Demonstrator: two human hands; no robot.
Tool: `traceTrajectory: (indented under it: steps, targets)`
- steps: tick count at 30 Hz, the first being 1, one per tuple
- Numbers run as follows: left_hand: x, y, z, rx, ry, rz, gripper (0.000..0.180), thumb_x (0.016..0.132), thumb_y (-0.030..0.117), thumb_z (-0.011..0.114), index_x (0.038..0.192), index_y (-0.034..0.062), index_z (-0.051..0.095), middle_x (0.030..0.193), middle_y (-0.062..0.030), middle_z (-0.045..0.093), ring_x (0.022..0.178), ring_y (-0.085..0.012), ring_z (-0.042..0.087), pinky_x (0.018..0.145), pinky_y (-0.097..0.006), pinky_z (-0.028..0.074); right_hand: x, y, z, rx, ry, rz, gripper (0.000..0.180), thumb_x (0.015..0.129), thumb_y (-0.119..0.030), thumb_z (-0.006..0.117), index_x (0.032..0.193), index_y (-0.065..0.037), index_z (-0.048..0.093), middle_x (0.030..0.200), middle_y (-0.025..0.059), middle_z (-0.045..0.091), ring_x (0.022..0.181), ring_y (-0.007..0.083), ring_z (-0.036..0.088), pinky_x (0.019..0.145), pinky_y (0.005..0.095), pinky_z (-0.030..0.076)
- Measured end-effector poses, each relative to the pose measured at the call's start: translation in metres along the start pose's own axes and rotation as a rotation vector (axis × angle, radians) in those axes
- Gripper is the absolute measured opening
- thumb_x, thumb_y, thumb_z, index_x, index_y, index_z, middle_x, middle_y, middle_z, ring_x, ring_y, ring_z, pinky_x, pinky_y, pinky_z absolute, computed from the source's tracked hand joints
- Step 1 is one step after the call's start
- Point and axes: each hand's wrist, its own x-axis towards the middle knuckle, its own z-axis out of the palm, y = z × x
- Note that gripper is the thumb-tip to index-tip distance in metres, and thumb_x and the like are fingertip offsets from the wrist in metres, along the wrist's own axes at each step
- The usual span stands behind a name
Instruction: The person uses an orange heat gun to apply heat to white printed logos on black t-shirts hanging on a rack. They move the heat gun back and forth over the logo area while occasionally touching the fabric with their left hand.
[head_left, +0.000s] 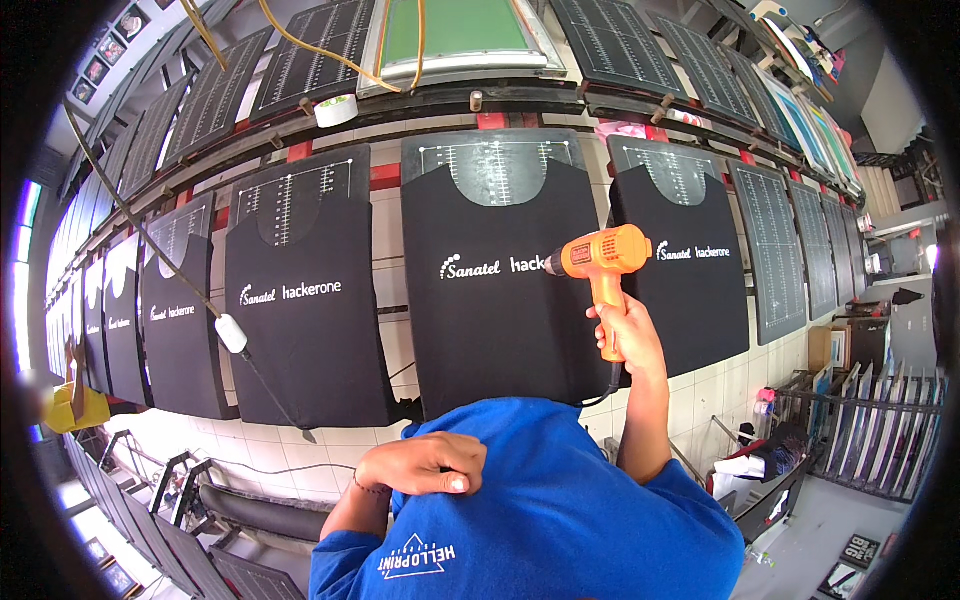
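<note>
My right hand (625,335) grips the handle of an orange heat gun (600,258). Its nozzle points left at the white print on the middle black T-shirt (490,320), which is stretched over a printing board. A black cord drops from the handle below my hand. My left hand (420,465) rests loosely curled against my blue shirt (560,520), holding nothing.
More black printed T-shirts (300,330) on boards line the long tiled table to the left and right. A green screen frame (460,35) and a tape roll (337,110) sit beyond. A white pendant switch (231,333) hangs on a cable. Racked screens (870,420) stand at right.
</note>
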Motion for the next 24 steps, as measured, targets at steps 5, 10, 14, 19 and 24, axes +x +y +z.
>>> traceTrajectory:
  steps: [5, 10, 14, 19, 24]
  targets:
    - [-0.001, 0.002, 0.0, -0.001, -0.007, -0.01, 0.047, 0.101, 0.041, 0.047, 0.084, 0.0005, 0.064, 0.079, -0.0081, 0.059, 0.077, -0.0236, 0.053, 0.076, -0.036, 0.042, 0.005, 0.004, 0.001, -0.037, 0.002, -0.027, 0.02, 0.09, -0.013, 0.061, 0.106, -0.002, 0.056, 0.085, 0.0044, 0.061, 0.059, 0.01, 0.056, 0.053, 0.0254, 0.05]
    - [0.009, 0.01, 0.006, -0.027, 0.051, 0.011, 0.048, 0.101, 0.042, 0.046, 0.085, 0.0005, 0.065, 0.08, -0.0085, 0.059, 0.077, -0.0239, 0.053, 0.076, -0.036, 0.042, 0.007, 0.01, 0.005, -0.065, 0.006, -0.051, 0.021, 0.091, -0.013, 0.061, 0.108, -0.002, 0.055, 0.089, 0.006, 0.062, 0.06, 0.0103, 0.057, 0.053, 0.0254, 0.05]
    - [0.0, -0.005, -0.001, -0.006, -0.083, 0.001, 0.054, 0.101, 0.045, 0.042, 0.092, -0.0024, 0.066, 0.084, -0.0127, 0.06, 0.078, -0.028, 0.053, 0.076, -0.039, 0.04, 0.004, 0.007, 0.006, -0.045, -0.03, -0.018, 0.022, 0.09, -0.013, 0.061, 0.109, -0.002, 0.055, 0.089, 0.0063, 0.062, 0.06, 0.0102, 0.056, 0.053, 0.0255, 0.049]
    - [0.007, 0.003, 0.007, -0.068, 0.023, 0.028, 0.055, 0.101, 0.047, 0.043, 0.094, -0.0031, 0.067, 0.085, -0.0129, 0.062, 0.078, -0.0279, 0.054, 0.076, -0.039, 0.04, 0.007, 0.008, 0.005, -0.026, -0.051, -0.012, 0.022, 0.09, -0.013, 0.06, 0.109, -0.002, 0.056, 0.088, 0.006, 0.062, 0.061, 0.0097, 0.056, 0.053, 0.0257, 0.05]
    - [-0.001, -0.007, 0.003, -0.027, -0.043, 0.014, 0.057, 0.1, 0.048, 0.044, 0.099, -0.0043, 0.067, 0.085, -0.0131, 0.062, 0.078, -0.0286, 0.055, 0.075, -0.04, 0.041, 0.004, 0.006, 0.007, -0.044, -0.039, -0.029, 0.023, 0.09, -0.013, 0.061, 0.109, -0.002, 0.056, 0.089, 0.0061, 0.062, 0.061, 0.0096, 0.056, 0.053, 0.0255, 0.05]
